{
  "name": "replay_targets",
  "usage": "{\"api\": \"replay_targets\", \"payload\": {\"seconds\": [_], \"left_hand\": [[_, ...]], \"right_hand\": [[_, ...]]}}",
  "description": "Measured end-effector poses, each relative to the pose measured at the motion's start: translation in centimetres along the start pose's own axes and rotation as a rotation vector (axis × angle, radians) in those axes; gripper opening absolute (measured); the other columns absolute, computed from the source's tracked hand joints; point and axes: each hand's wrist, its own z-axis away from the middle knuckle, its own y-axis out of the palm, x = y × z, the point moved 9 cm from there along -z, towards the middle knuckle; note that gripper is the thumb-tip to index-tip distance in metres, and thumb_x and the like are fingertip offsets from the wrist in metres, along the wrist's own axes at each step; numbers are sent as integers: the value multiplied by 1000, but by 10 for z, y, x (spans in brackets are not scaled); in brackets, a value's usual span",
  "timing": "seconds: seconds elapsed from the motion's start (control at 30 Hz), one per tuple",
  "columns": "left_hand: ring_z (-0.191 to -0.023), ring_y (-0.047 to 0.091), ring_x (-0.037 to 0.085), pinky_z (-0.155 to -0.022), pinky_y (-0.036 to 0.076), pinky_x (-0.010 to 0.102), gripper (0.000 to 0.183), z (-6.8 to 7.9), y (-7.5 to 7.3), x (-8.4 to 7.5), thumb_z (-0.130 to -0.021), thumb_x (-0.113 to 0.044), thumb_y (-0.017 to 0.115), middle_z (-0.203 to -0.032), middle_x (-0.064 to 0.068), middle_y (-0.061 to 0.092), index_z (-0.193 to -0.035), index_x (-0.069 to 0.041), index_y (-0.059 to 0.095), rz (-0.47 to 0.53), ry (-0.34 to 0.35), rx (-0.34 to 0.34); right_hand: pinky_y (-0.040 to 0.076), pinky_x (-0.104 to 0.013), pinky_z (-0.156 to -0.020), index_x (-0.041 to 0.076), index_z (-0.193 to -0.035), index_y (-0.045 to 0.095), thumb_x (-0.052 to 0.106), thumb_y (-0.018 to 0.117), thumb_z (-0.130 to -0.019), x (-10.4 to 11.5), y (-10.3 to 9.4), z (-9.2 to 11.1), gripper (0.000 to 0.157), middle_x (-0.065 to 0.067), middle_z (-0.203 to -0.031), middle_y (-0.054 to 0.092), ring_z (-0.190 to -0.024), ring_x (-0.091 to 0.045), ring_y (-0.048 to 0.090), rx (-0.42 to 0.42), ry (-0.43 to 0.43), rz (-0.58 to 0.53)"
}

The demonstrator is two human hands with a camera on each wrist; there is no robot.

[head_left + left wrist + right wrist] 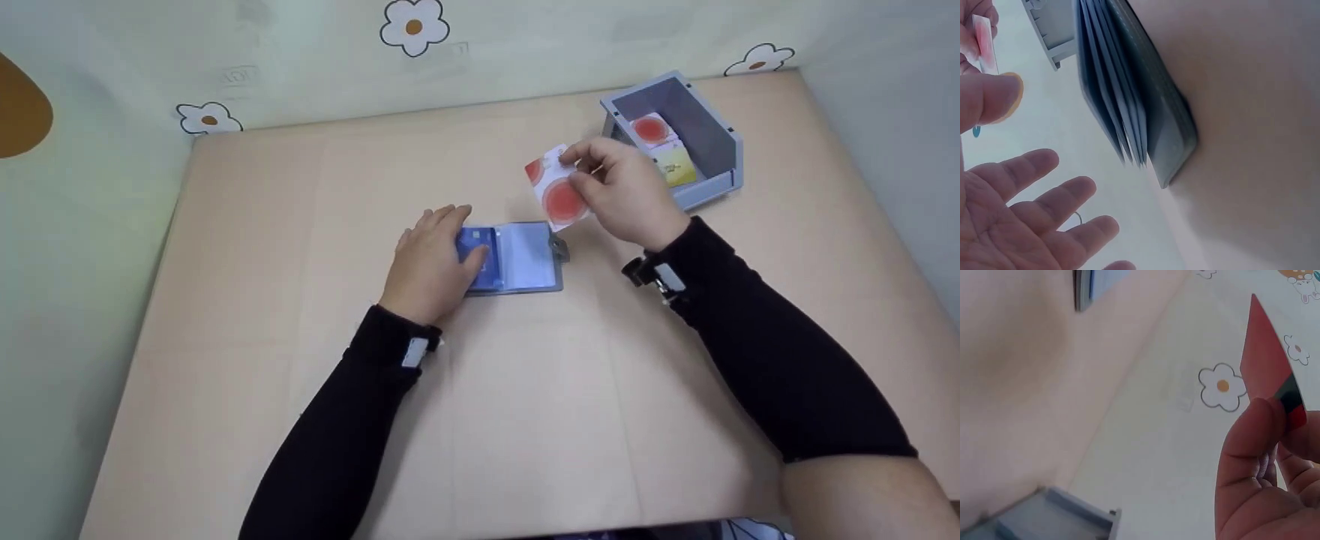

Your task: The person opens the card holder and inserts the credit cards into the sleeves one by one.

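My right hand (pixel 630 191) pinches a white and red card (pixel 564 201) between thumb and fingers, raised to the right of the card holder. In the right wrist view the card (pixel 1269 354) shows a red face with a dark patch near the thumb. The grey card holder (pixel 529 259) lies spread on the table, a blue card (pixel 487 262) in its left-hand sleeve and a clear sleeve on the right. My left hand (pixel 431 262) is over its left part with fingers extended, hiding some of it. In the left wrist view, the holder's several sleeves (pixel 1123 107) fan apart.
A grey bin (pixel 712 187) stands at the back right, holding a red-and-white card (pixel 651 129) and a yellow card (pixel 679 165). A snap tab (pixel 559 249) sticks out from the holder's right edge. Behind the table (pixel 300 300) rises a flower-patterned wall (pixel 315 60).
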Motion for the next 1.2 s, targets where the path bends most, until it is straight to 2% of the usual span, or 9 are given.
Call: {"api": "replay_targets", "payload": {"seconds": [0.13,0.33,0.5,0.57,0.67,0.8,0.93,1.07,1.2], "left_hand": [[-152,45,27,-127,34,47,69,2,-3,-5,-103,-43,65,-161,10,51,-160,-12,44,68,24,-28],[-138,59,23,-120,44,43,72,4,-3,-13,-103,-42,65,-148,8,64,-162,-10,39,233,45,-30],[-109,74,17,-98,57,38,69,5,-2,-13,-102,-32,71,-128,6,74,-160,-7,43,361,55,-50],[-98,75,15,-87,60,34,68,4,-2,-13,-101,-27,73,-121,6,74,-158,-6,45,404,48,-65],[-86,71,13,-76,57,29,64,4,-3,-12,-100,-22,73,-113,5,72,-157,-7,47,446,25,-74],[-83,64,14,-75,52,28,62,1,-2,-7,-102,-18,70,-112,5,72,-159,-10,46,438,-20,-71],[-89,64,17,-84,51,30,61,0,0,-1,-103,-16,67,-115,6,73,-160,-10,45,382,-62,-72],[-99,65,19,-94,53,34,55,-1,1,4,-103,-16,66,-117,6,74,-156,-10,50,308,-98,-69],[-108,66,18,-102,54,37,48,-2,2,6,-104,-16,64,-122,7,75,-151,-9,56,250,-116,-61]], "right_hand": [[48,-22,-88,3,-121,72,2,61,-103,-1,23,5,22,-11,-113,67,-103,-20,57,34,7,-103],[49,-18,-80,-1,-126,70,-1,62,-101,1,54,14,26,-11,-108,66,-97,-17,57,82,1,-231],[49,-16,-78,-2,-130,69,-2,63,-100,4,72,21,30,-12,-112,67,-95,-16,58,141,-14,-249],[49,-15,-77,-2,-130,69,-2,64,-100,4,75,22,30,-13,-113,68,-94,-16,59,156,-17,-250],[49,-15,-78,-2,-131,67,-3,64,-99,2,76,23,32,-14,-114,70,-96,-17,60,184,-17,-247],[54,-28,-94,-1,-135,64,0,64,-100,-3,73,20,35,-16,-118,70,-106,-23,64,229,-28,-145],[47,-46,-114,1,-138,64,10,72,-98,-9,69,17,42,-16,-134,68,-128,-29,61,281,-53,70],[37,-47,-123,4,-142,63,21,81,-92,-16,76,19,56,-13,-147,62,-142,-30,51,391,-85,286],[34,-47,-126,2,-144,60,24,85,-87,-19,82,23,66,-15,-150,59,-145,-33,47,466,-109,388]]}}
